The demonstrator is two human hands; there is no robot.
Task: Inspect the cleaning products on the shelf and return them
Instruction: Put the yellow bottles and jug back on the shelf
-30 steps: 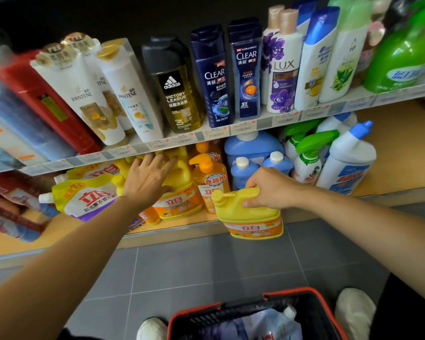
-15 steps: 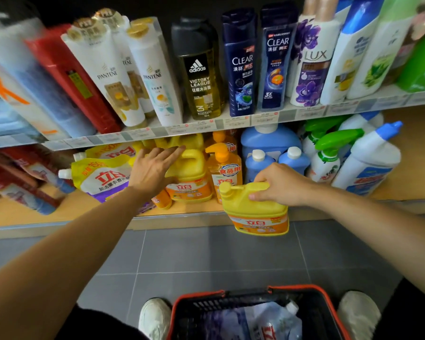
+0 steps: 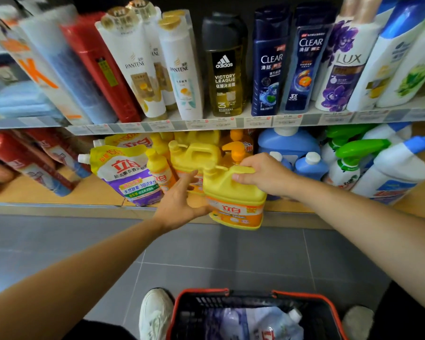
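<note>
1. Grey floor tiles [image 3: 231, 253] are seen below a two-level shop shelf with a pale wooden lower board [image 3: 103, 190] and a strip of price tags along the upper edge.
2. A yellow plastic jug with an orange label [image 3: 233, 200] is held in front of the lower board's front edge, tilted slightly, its handle uppermost.
3. The jug's handle is gripped from above by the right hand [image 3: 265, 175], the fingers being wrapped round it.
4. The left hand [image 3: 182, 200] is held open, palm towards the jug, with its fingers laid against the jug's left side and lower corner.
5. Behind the jug, a second yellow plastic jug [image 3: 194, 153] is seen standing on the lower board.
6. Left of the held jug, a yellow and purple refill pouch with a white spout [image 3: 128, 175] is leaned on the board.
7. Right of the jug, small blue bottles with white caps [image 3: 309, 165] are placed.
8. Below the jug, a black plastic basket with a red rim [image 3: 329, 312] is seen on the floor, with a pouch inside it.
</note>
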